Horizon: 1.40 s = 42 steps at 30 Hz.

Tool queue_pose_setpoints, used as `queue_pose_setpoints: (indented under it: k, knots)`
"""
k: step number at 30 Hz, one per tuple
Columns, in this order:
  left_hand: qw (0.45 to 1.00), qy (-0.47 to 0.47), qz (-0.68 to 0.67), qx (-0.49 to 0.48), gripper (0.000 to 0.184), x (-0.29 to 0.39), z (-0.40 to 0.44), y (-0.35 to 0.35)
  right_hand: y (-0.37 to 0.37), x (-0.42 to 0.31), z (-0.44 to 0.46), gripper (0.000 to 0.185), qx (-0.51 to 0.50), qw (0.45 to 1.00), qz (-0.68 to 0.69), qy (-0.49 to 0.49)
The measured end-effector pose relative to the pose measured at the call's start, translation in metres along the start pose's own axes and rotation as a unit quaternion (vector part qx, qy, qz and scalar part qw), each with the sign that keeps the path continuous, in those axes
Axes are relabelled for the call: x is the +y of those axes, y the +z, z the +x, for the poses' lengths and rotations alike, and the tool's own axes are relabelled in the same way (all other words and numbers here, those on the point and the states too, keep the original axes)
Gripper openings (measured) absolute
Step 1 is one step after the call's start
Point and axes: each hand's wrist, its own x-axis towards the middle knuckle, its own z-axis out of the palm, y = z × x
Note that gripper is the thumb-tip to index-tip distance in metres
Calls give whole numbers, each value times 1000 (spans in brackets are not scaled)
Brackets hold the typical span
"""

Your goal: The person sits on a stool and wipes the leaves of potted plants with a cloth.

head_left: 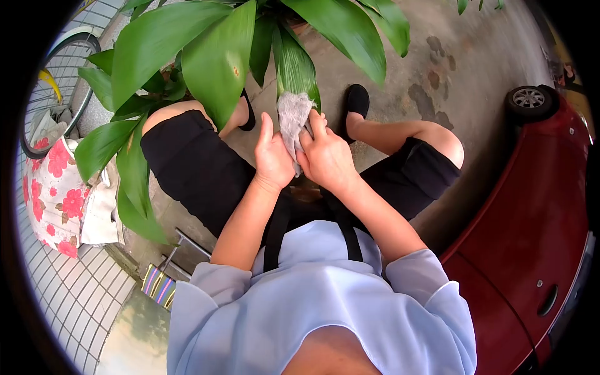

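A long green leaf [294, 65] reaches down toward me from a large potted plant. A thin, wet-looking grey cloth [294, 115] lies crumpled over its lower end and trails down between my hands. My right hand [328, 153] is closed on the cloth's right side, its index finger pointing up along the leaf. My left hand [275, 156] is at the cloth's left edge, palm turned inward and thumb stretched up, apart from the cloth. Its other fingers are hidden behind the cloth and leaf.
Broad leaves [228, 69] hang over my left knee. A red car [531, 231] stands at the right. On the left are a bicycle wheel [84, 106], a floral-patterned cover [59, 197] and a folding stool with a striped seat [157, 284]. Wet patches [431, 103] mark the concrete.
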Motion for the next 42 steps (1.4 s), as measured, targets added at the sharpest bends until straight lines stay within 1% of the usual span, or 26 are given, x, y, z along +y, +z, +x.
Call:
queue_pose_setpoints:
  k: [1, 3, 6, 7, 11, 13, 16, 17, 19, 20, 21, 22, 23, 24, 25, 26, 27, 28, 30, 31, 35, 37, 38, 40, 41, 42]
  knots:
    - [999, 8, 2, 34, 83, -3, 0, 5, -4, -1, -8, 31, -9, 1000, -1, -8]
    - [999, 8, -14, 27, 78, -2, 1, 8, -9, -5, -23, 37, -27, 999, 0, -21]
    - [1000, 6, -5, 21, 71, -3, 3, 6, -8, -7, -39, 36, -33, 999, 19, -36]
    - [1000, 2, 3, 23, 70, -4, 2, 6, -8, -7, -42, 33, -57, 998, 24, -18]
    - [999, 16, 35, 13, 66, -4, 2, 8, -13, 0, -45, 27, -86, 994, 66, -16]
    - [998, 35, 51, -1, 65, -2, 2, 15, -15, 7, -50, 22, -105, 991, 81, -4]
    - [997, 35, 39, -55, 66, 7, 3, 25, -1, 19, -66, 17, -82, 984, 129, 95]
    - [996, 25, 38, -76, 66, 8, 6, 22, 3, 22, -70, 17, -41, 973, 167, 153]
    - [994, 10, 48, -98, 66, 7, 5, 14, 1, 25, -67, 17, 38, 940, 264, 211]
    - [986, 24, 146, -82, 66, 5, 5, 11, -3, 26, -63, 17, 70, 916, 311, 245]
    - [967, 37, 243, -67, 67, 3, 5, 8, -10, 26, -60, 15, 69, 915, 315, 242]
    - [939, 49, 337, -52, 67, 1, 4, 6, -14, 24, -58, 15, 75, 895, 359, 255]
    - [926, 53, 374, -12, 70, -1, 4, 4, -16, 23, -56, 14, 80, 872, 402, 268]
    - [919, 36, 392, 3, 72, -2, 4, 3, -18, 23, -56, 14, 84, 847, 443, 280]
    - [912, 20, 409, 18, 76, -3, 4, 2, -18, 25, -58, 15, 56, 816, 494, 295]
    - [904, 5, 426, 34, 79, -3, 4, 2, -19, 25, -57, 15, 59, 805, 514, 290]
    - [926, -36, 375, 19, 85, -3, 5, 4, -22, 22, -54, 15, 61, 794, 534, 284]
    - [925, -40, 378, 1, 86, -4, 3, 7, -24, 20, -53, 15, 62, 782, 554, 279]
    - [921, -48, 384, -34, 88, -8, 1, 12, -20, 22, -53, 19, 67, 777, 573, 251]
    - [916, -42, 400, 7, 89, -12, 3, 4, -19, 24, -52, 21, 69, 775, 582, 237]
    - [918, -62, 390, 43, 69, -8, 0, 7, -33, 29, -50, 31, 46, 791, 574, 209]
    - [909, -68, 409, 39, 61, -10, -1, 15, -40, 34, -50, 28, 21, 812, 541, 217]
    - [881, -86, 461, 54, 55, -9, 0, 12, -42, 36, -50, 27, 9, 823, 523, 222]
    - [816, -119, 560, 81, 44, -5, 2, 1, -34, 41, -54, 25, 45, 865, 454, 210]
    - [824, -88, 553, 84, 41, -5, 2, -4, -29, 43, -56, 25, 63, 883, 418, 203]
    - [832, -57, 544, 88, 37, -5, 2, -6, -26, 45, -57, 26, 81, 881, 411, 220]
